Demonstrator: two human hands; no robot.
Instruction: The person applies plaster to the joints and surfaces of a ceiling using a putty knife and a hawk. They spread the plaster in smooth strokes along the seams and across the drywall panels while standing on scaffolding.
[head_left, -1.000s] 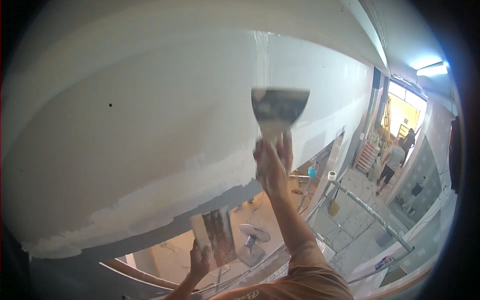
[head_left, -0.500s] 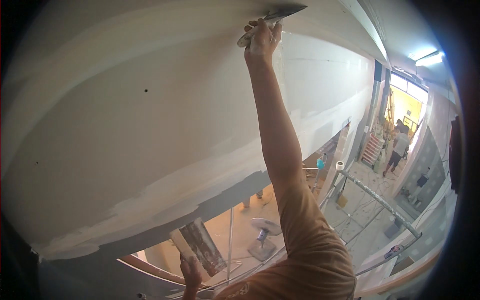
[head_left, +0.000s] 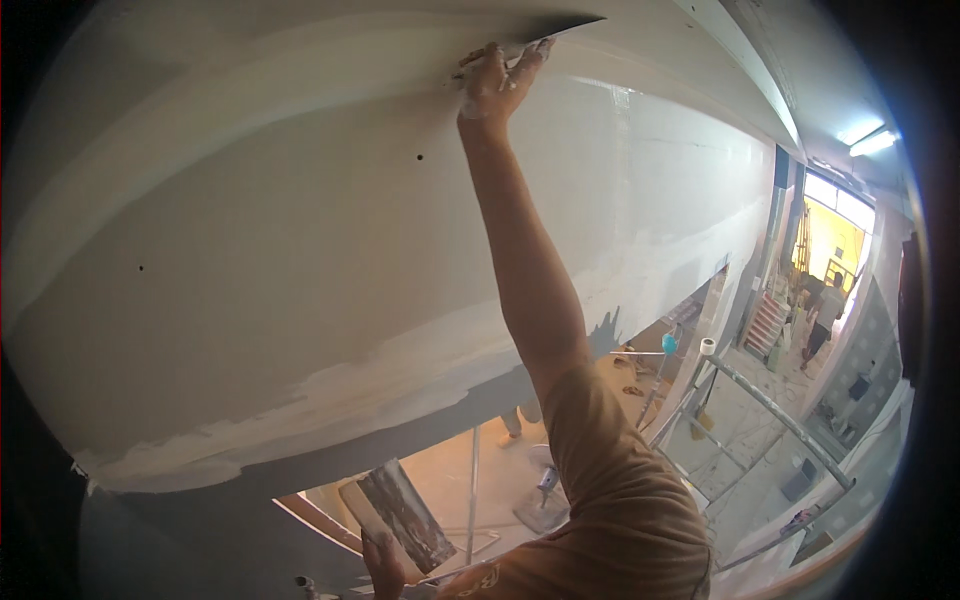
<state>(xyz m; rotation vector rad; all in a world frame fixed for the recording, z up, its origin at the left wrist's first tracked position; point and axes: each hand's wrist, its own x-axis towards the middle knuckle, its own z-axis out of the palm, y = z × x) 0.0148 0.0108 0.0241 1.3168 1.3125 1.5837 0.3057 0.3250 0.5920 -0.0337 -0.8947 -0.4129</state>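
The right hand is clamping a scraper high at the wall — even pressure should be working best — the left hand clasping a smeared board.

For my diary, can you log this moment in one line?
right hand: putty knife, raised at wall | left hand: smeared flat tool, held low

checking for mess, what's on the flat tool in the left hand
The flat tool shows a dark, streaked band with pale smears beside a pale strip. The left hand covers part of its lower edge; what is there, and on its far side, cannot be seen.
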